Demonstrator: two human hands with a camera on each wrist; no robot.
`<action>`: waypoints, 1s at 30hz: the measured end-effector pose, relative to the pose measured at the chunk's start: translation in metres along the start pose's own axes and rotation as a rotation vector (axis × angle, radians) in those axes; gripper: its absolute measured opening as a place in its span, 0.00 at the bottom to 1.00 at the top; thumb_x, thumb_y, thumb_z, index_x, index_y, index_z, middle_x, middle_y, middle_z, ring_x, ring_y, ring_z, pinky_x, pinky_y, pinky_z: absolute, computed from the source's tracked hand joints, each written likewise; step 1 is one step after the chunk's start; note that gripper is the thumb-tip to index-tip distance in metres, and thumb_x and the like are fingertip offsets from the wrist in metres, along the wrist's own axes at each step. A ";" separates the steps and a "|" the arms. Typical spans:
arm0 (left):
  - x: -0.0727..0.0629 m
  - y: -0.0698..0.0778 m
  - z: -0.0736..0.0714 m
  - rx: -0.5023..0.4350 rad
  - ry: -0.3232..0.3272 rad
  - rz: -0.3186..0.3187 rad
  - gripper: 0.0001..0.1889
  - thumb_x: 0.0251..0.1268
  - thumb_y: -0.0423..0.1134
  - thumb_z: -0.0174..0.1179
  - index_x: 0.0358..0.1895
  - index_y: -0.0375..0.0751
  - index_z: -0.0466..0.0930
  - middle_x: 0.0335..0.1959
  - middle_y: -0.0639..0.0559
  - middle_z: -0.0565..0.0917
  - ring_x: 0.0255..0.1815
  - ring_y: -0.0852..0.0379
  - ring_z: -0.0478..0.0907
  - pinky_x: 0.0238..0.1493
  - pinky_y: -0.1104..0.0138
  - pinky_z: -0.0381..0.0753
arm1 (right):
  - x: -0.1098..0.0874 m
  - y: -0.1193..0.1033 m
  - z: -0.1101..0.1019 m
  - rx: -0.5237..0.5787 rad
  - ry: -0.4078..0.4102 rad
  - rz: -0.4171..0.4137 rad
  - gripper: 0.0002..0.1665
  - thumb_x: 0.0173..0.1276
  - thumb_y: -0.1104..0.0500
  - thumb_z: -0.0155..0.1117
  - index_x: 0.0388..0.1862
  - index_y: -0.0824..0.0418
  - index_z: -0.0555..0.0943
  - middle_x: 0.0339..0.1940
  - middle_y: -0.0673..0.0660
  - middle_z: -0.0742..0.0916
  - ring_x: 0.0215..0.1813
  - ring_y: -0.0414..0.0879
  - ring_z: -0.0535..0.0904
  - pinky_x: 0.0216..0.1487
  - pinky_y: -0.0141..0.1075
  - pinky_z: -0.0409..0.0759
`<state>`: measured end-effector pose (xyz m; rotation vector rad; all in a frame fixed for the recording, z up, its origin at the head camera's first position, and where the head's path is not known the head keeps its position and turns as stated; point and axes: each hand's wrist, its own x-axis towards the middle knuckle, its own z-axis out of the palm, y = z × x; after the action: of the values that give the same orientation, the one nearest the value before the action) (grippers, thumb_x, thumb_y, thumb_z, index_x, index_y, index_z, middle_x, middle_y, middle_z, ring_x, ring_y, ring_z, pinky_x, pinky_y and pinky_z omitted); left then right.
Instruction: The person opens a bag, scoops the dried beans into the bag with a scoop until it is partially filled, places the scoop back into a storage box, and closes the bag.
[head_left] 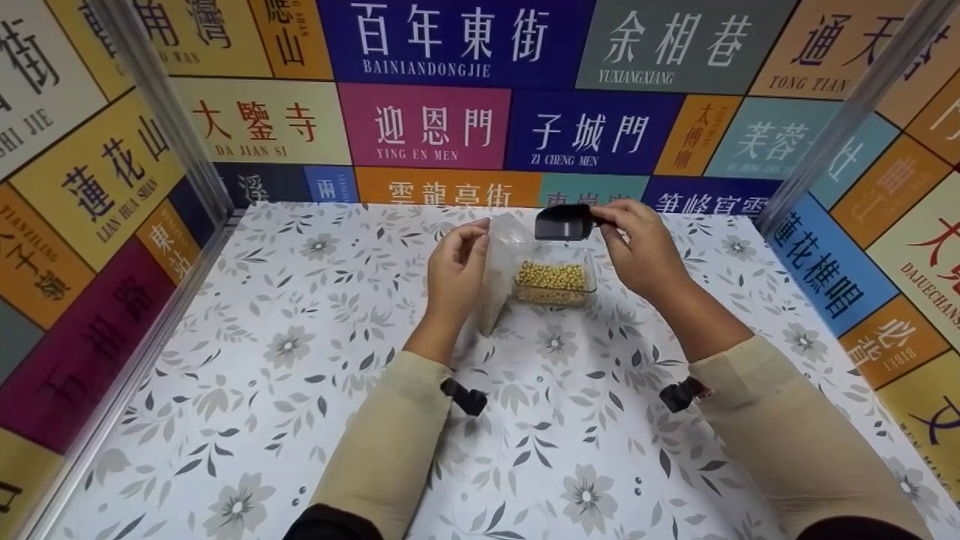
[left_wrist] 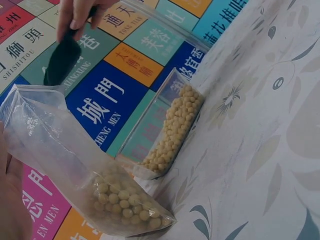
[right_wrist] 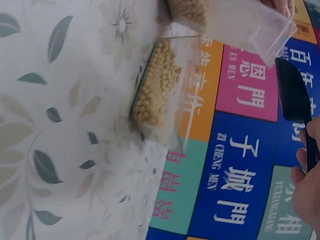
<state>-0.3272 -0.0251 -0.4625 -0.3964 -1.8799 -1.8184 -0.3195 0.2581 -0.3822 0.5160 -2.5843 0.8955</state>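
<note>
My left hand pinches the upper edge of a clear plastic zip bag, whose lower part holds round yellow soybeans. In my right hand is the handle of a black scoop, raised beside the bag's mouth. No beans show in the scoop in the head view. Below the scoop stands a clear rectangular container, partly filled with the same yellow beans. The bag stands just left of the container, its lower corner near the tabletop.
A white floral cloth covers the table. Panels with street-name lettering rise behind it and on both sides, with metal posts at the corners. Dark wrist mounts sit on both sleeves.
</note>
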 end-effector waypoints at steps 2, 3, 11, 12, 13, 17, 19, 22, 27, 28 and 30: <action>0.000 0.000 0.000 -0.009 -0.001 0.000 0.07 0.82 0.37 0.60 0.52 0.38 0.83 0.62 0.51 0.88 0.68 0.58 0.83 0.71 0.70 0.83 | -0.002 0.009 0.000 0.022 -0.012 0.057 0.21 0.87 0.57 0.54 0.72 0.57 0.82 0.68 0.60 0.83 0.75 0.60 0.74 0.76 0.61 0.74; 0.000 0.000 0.000 -0.013 0.000 -0.001 0.07 0.82 0.37 0.60 0.52 0.38 0.83 0.62 0.51 0.88 0.67 0.58 0.83 0.71 0.70 0.83 | -0.003 0.013 0.000 0.025 -0.021 0.083 0.21 0.87 0.57 0.54 0.73 0.57 0.81 0.68 0.59 0.82 0.75 0.59 0.74 0.76 0.60 0.74; -0.001 -0.001 -0.001 -0.019 -0.003 0.009 0.08 0.83 0.38 0.60 0.52 0.38 0.83 0.63 0.49 0.88 0.68 0.57 0.84 0.71 0.68 0.83 | -0.008 0.041 0.013 -0.043 -0.123 0.205 0.22 0.86 0.60 0.53 0.74 0.58 0.80 0.68 0.60 0.82 0.72 0.60 0.77 0.71 0.58 0.79; -0.001 -0.001 -0.001 -0.017 -0.004 0.009 0.08 0.83 0.38 0.60 0.52 0.38 0.83 0.63 0.49 0.88 0.67 0.57 0.84 0.71 0.68 0.83 | -0.009 0.044 0.016 -0.062 -0.140 0.214 0.23 0.86 0.60 0.52 0.74 0.58 0.80 0.69 0.60 0.82 0.73 0.60 0.77 0.71 0.59 0.79; -0.001 0.000 -0.001 -0.016 -0.005 0.009 0.08 0.83 0.38 0.60 0.51 0.38 0.83 0.63 0.50 0.88 0.67 0.57 0.84 0.71 0.68 0.83 | -0.010 0.047 0.018 -0.080 -0.155 0.220 0.23 0.86 0.60 0.52 0.74 0.58 0.80 0.70 0.61 0.82 0.73 0.61 0.76 0.71 0.59 0.79; -0.001 0.000 0.000 -0.016 -0.002 -0.002 0.07 0.82 0.38 0.60 0.51 0.39 0.83 0.63 0.51 0.88 0.67 0.58 0.84 0.70 0.69 0.84 | -0.012 0.056 0.028 -0.139 -0.176 0.206 0.22 0.85 0.62 0.53 0.72 0.60 0.81 0.69 0.63 0.83 0.74 0.64 0.76 0.74 0.60 0.78; -0.001 0.000 0.000 -0.015 0.002 -0.008 0.06 0.82 0.38 0.60 0.51 0.40 0.83 0.63 0.51 0.88 0.67 0.59 0.84 0.70 0.69 0.84 | -0.012 0.058 0.032 -0.161 -0.175 0.193 0.22 0.84 0.63 0.53 0.71 0.62 0.81 0.68 0.64 0.83 0.73 0.65 0.77 0.75 0.60 0.77; -0.001 -0.001 0.000 -0.018 0.005 -0.013 0.06 0.82 0.38 0.61 0.51 0.40 0.83 0.63 0.52 0.88 0.67 0.59 0.84 0.69 0.69 0.84 | -0.011 0.057 0.037 -0.204 -0.171 0.176 0.21 0.84 0.63 0.53 0.70 0.62 0.82 0.67 0.65 0.84 0.71 0.66 0.77 0.76 0.60 0.76; -0.001 0.000 0.001 -0.014 0.008 -0.027 0.07 0.82 0.38 0.61 0.50 0.40 0.83 0.63 0.51 0.88 0.67 0.58 0.84 0.70 0.69 0.84 | -0.007 0.050 0.043 -0.309 -0.168 0.125 0.20 0.84 0.64 0.54 0.67 0.63 0.84 0.62 0.65 0.85 0.67 0.65 0.79 0.72 0.60 0.79; -0.001 0.000 0.000 -0.010 0.008 -0.029 0.06 0.82 0.39 0.61 0.50 0.40 0.83 0.63 0.51 0.88 0.67 0.58 0.84 0.70 0.69 0.84 | -0.006 0.049 0.044 -0.328 -0.167 0.113 0.20 0.83 0.64 0.54 0.66 0.63 0.84 0.60 0.64 0.86 0.66 0.65 0.80 0.70 0.60 0.79; 0.000 0.000 0.000 -0.004 0.007 -0.030 0.06 0.82 0.39 0.61 0.50 0.40 0.83 0.63 0.51 0.88 0.67 0.58 0.84 0.70 0.69 0.84 | -0.004 0.047 0.046 -0.358 -0.165 0.091 0.20 0.82 0.65 0.53 0.65 0.63 0.85 0.57 0.64 0.87 0.63 0.65 0.81 0.67 0.59 0.80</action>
<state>-0.3270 -0.0248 -0.4624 -0.3640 -1.8877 -1.8410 -0.3470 0.2642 -0.4419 0.3847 -2.8501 0.4122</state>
